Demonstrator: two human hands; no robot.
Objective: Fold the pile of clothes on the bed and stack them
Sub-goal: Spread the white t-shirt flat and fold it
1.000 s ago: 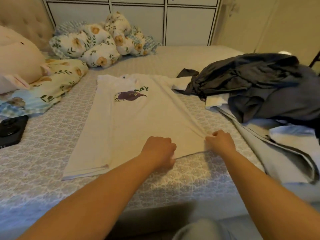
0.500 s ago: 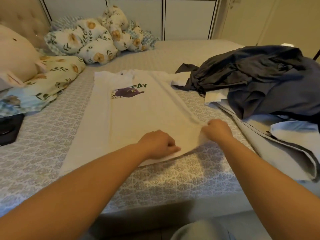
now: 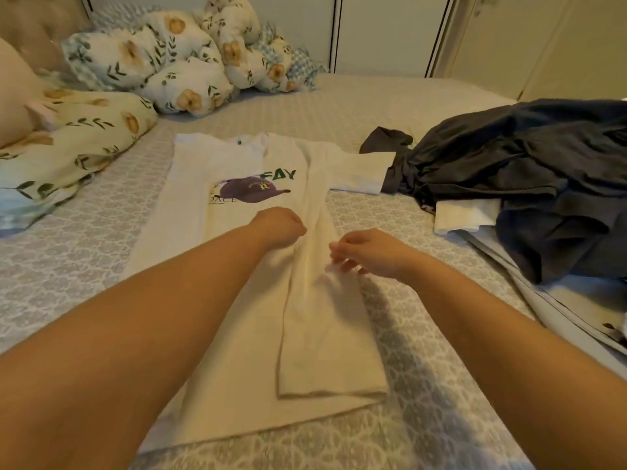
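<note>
T-shirt [image 3: 237, 300]: we see it lying flat on the bed [image 3: 84, 266], collar toward the far side, hem toward us, printed with a purple cap and green letters
Change in the shirt: half a second ago we saw its right side spread wide; now that side is folded over the middle in a long panel from shoulder to hem, covering part of the print
Right sleeve [image 3: 359, 178]: it sticks out sideways from the folded panel, its end touching the dark clothes
Left hand [image 3: 280, 228]: a second ago it pinched the hem; now it sits farther up, on the shirt just below the print, fingers curled under; we cannot tell whether it grips cloth
Right hand [image 3: 369, 254]: it has moved from the hem corner to the outer edge of the folded panel, fingers loosely bent; the fingertips are blurred, so we cannot tell if they pinch the fabric
Pile of clothes [image 3: 526, 184]: dark garments heaped over white and pale blue pieces to our right, well apart from the hands, cut off by the frame edge
Camera: we stand closer and lower than before; the black object seen at the left earlier is out of frame
Floral pillows [image 3: 163, 66]: bunched at the far left, partly cropped
</note>
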